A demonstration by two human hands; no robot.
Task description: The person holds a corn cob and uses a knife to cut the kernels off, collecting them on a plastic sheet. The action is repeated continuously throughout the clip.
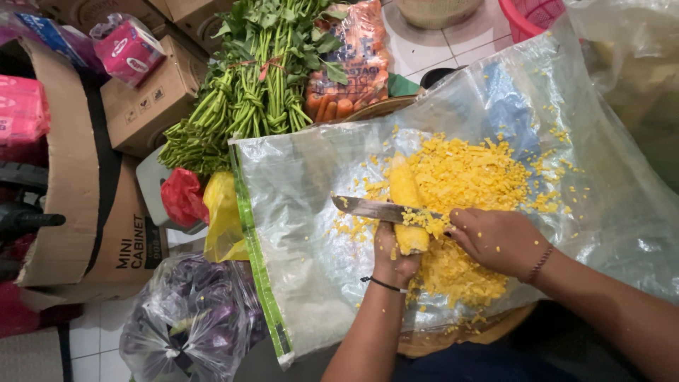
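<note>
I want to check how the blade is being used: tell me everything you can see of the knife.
The knife has a long, flat, dull grey metal blade flecked with yellow corn bits. It lies nearly level, tip pointing left, its edge against the yellow corn cob. The right hand covers its handle, which is hidden. The left hand grips the cob's lower end, just beneath the blade.

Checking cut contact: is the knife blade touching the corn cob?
Touching. The head view shows the knife blade lying across the corn cob, no gap, held by the right hand.
</note>
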